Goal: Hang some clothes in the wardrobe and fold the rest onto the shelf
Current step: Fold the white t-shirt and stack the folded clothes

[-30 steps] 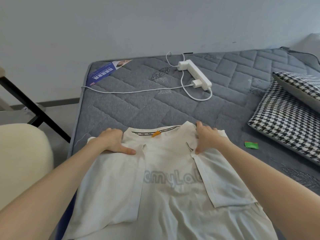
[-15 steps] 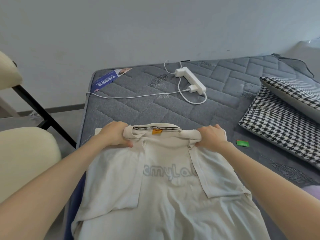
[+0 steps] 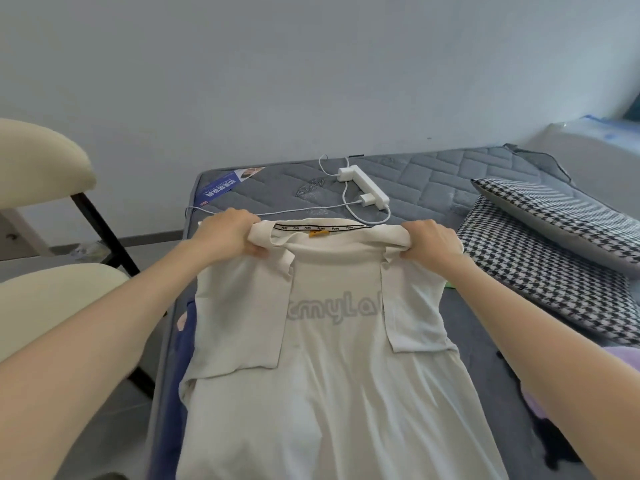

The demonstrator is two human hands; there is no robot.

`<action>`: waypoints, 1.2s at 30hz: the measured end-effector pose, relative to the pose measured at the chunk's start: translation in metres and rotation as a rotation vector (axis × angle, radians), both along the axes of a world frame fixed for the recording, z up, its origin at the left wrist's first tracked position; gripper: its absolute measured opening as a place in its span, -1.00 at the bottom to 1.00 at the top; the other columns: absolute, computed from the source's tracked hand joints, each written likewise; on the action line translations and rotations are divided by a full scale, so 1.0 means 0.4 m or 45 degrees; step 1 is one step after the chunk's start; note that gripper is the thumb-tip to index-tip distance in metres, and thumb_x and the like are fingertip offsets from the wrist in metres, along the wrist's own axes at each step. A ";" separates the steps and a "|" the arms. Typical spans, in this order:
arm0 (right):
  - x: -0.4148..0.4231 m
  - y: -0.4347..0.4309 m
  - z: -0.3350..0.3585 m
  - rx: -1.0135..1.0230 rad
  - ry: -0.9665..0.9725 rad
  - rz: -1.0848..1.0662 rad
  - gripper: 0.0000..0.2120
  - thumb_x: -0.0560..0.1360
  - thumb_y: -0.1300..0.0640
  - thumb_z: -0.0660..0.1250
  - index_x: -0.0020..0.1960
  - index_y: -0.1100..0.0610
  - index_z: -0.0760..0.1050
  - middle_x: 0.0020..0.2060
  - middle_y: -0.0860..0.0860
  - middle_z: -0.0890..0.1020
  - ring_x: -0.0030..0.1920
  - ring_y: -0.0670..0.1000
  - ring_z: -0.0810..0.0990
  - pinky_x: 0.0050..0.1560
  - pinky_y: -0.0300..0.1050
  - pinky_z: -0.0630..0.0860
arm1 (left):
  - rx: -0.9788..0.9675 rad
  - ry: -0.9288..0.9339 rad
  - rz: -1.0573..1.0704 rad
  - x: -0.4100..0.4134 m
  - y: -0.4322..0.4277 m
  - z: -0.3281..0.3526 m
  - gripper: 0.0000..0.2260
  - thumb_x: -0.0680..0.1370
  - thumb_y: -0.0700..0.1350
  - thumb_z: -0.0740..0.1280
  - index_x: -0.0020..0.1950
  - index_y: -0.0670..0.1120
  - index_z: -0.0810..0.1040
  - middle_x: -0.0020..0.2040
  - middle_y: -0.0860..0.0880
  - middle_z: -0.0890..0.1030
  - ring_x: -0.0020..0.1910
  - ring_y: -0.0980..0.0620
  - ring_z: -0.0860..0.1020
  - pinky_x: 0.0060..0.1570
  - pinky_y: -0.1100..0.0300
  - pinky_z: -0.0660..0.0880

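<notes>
A plain pale wall (image 3: pixel 311 64) fills 12 o'clock. Below it lies a grey quilted mattress (image 3: pixel 433 181). On it a white power strip (image 3: pixel 367 183) sits toward 12 and houndstooth pillows (image 3: pixel 540 258) at 3. A cream chair (image 3: pixel 41 161) stands at 9 on grey floor (image 3: pixel 152 242).

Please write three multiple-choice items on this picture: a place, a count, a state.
1. The white plastic power strip lies: A on a desk; B on the grey quilted mattress; C inside a drawer.
2. Black-and-white houndstooth pillows: A one; B two; C four.
3. The white cotton T-shirt is: A gripped at its shoulders by the left hand and right hand; B untouched; C on a hanger.
Answers: 1 B, quilting surrounds it; 2 B, one lies on another; 3 A, both curl round fabric.
</notes>
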State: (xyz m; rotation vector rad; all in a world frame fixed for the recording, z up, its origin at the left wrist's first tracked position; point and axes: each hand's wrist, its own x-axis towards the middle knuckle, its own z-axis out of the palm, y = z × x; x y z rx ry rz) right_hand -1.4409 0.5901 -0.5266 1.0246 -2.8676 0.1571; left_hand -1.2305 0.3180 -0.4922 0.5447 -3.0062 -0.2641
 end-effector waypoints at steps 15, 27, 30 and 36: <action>0.279 0.308 -0.111 -0.243 0.034 -0.059 -0.89 0.38 0.29 0.30 -0.23 0.15 0.38 -0.23 0.00 0.40 -0.19 0.19 0.50 -0.38 -0.07 0.28 | -0.106 0.071 -0.260 0.281 0.309 -0.045 -0.85 0.41 0.03 0.38 -0.12 0.02 0.48 -0.13 -0.01 0.59 -0.07 -0.13 0.55 -0.25 0.11 0.33; 0.495 0.459 -0.321 0.125 -0.263 0.019 -0.62 0.38 0.02 0.41 0.15 0.01 0.39 -0.05 0.00 0.39 -0.09 0.10 0.48 -0.21 -0.06 0.42 | -0.114 -0.328 -0.459 0.453 0.427 -0.275 -0.58 0.44 -0.09 0.31 0.28 0.11 0.37 0.16 0.04 0.54 0.07 -0.04 0.51 -0.19 0.17 0.32; 0.515 0.457 -0.331 0.174 -0.433 0.099 -0.50 0.37 0.10 0.41 0.27 -0.05 0.36 -0.06 -0.01 0.35 -0.12 0.07 0.44 -0.19 -0.12 0.28 | -0.095 -0.377 -0.469 0.466 0.435 -0.286 -0.58 0.44 -0.10 0.29 0.27 0.18 0.38 0.18 0.06 0.53 0.09 -0.01 0.51 -0.11 0.15 0.39; 0.521 0.463 -0.309 0.330 -0.555 0.172 -0.73 0.38 0.26 0.34 0.07 0.14 0.51 -0.09 0.00 0.43 0.02 0.09 0.45 -0.07 -0.13 0.33 | 0.062 -0.586 -0.536 0.471 0.435 -0.288 -0.54 0.35 0.22 0.43 0.23 0.21 0.51 -0.02 0.16 0.45 -0.09 0.15 0.44 -0.18 0.21 0.35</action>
